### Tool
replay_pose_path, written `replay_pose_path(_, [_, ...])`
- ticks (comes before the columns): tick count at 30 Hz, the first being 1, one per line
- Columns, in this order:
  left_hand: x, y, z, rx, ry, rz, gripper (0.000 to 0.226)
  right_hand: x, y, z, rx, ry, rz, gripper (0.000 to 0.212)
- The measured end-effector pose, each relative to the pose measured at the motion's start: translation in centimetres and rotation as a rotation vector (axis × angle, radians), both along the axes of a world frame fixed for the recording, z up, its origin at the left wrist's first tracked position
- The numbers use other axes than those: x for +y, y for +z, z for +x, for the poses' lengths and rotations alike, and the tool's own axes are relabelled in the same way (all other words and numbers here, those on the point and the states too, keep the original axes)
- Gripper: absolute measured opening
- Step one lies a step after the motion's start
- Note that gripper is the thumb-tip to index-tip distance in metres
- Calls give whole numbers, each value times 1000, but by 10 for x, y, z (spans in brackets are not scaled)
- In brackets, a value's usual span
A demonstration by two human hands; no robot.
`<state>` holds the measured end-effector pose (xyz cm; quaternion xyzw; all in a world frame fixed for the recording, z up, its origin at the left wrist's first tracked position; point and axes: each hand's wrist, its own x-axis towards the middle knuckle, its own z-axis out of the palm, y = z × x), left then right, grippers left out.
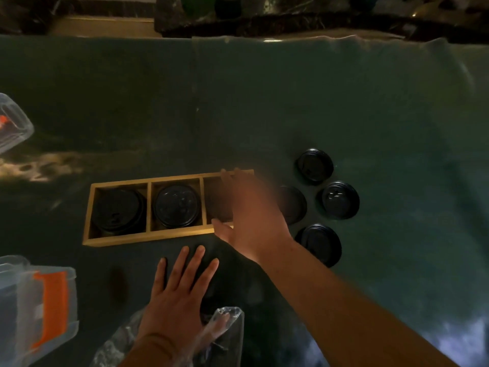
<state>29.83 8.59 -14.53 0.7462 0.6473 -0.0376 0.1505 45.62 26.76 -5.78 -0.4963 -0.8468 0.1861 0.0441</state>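
A wooden tray [119,182] with three compartments lies on a dark green cloth. Black cup lids fill its left compartment [117,210] and its middle compartment [176,205]. My right hand [251,215] hovers blurred over the right compartment, fingers spread and reaching past the tray's far rim; whether it holds a lid is hidden. Loose black lids lie right of the tray: one at the back [315,165], one further right [338,200], one at the front [320,243], and one partly behind my hand [296,205]. My left hand [180,290] rests flat on the cloth with straight fingers, below the tray.
A crumpled clear plastic bag [225,329] lies by my left wrist. Clear plastic containers stand at the left edge, one with an orange clip [50,305] and one further back [13,123]. The cloth's far edge [264,39] meets a dark cluttered ledge.
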Motion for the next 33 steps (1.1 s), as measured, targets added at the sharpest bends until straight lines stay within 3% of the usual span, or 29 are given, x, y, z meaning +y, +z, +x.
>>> replay_pose_path(4, [-1,1,3,20,8,10,101,-23,8,43,84,-95,107,63])
replay_pose_path(7, [-1,3,4,18,5,31,103,-40,5,88,13,-260,102,43])
replay_pose_path(13, [8,19,11,60,44,38,105,-62,-15,142,-207,-423,-139,42])
replay_pose_path(17, [23,39,21,46,141,30,82,-65,-26,150,-273,-372,-156,35])
replay_pose_path(22, [54,65,54,-234,134,201,58,-70,-17,146,-147,-330,-68,21])
replay_pose_path(26, [82,86,92,-699,553,-126,70,-91,-8,127,133,-180,84,17])
replay_pose_path(28, [92,83,103,-872,711,-214,53,-101,-10,118,231,-17,116,16])
replay_pose_path(31, [100,80,105,-904,832,-150,12,-101,-15,116,349,82,165,19])
replay_pose_path(33, [100,74,99,-925,892,-145,9,-90,-16,119,365,35,179,22])
